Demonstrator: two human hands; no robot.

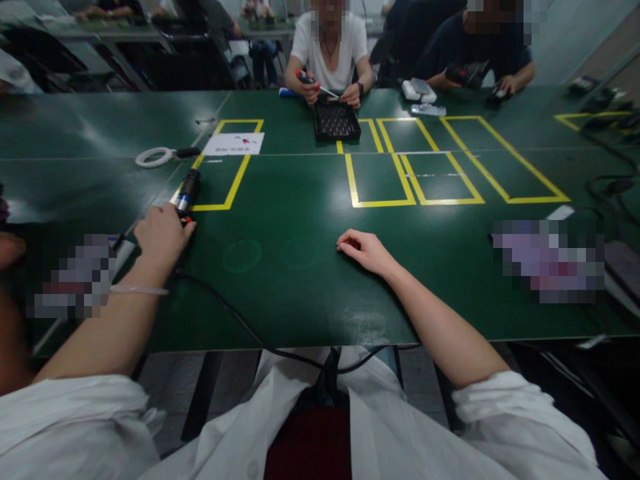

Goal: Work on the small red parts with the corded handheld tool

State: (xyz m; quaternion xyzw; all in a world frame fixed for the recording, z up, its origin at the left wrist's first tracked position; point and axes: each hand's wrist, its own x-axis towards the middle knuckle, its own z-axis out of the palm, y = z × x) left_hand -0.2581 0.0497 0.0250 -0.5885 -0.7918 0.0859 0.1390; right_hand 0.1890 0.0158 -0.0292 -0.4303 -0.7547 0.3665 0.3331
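My left hand (163,235) is wrapped round a drill-like tool (188,191), its black and silver front end with a blue ring pointing away from me. A small red part shows by my thumb; the handle is hidden under the hand. On the bare green tabletop (300,300), my right hand (364,251) rests with loosely curled fingers and nothing visible in them. A black cable (225,303) runs from near my left hand over the table edge to my lap.
Yellow tape rectangles (383,202) mark the table. Beyond the left hand lie a white sheet (234,143) and a coiled white cable (154,157). Across sits a person (330,50) with a screwdriver (307,81) over a black tray (337,135). Blurred-out items flank both my arms.
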